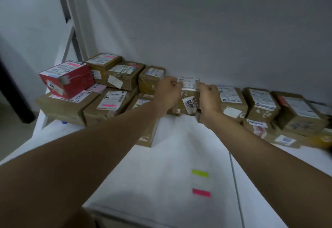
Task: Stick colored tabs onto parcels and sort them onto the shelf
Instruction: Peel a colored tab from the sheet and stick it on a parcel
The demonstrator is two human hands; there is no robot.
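A red box (66, 78) tops the tabbed pile at the left. The left hand (168, 91) and right hand (209, 95) grip a brown parcel (188, 100) by the wall. Nearer, green tab (200, 173) and pink tab (201, 192) lie on the white table (152, 174).

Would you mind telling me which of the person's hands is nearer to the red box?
Left. The left hand grips the brown parcel on the side facing the red box; the right hand grips its far side.
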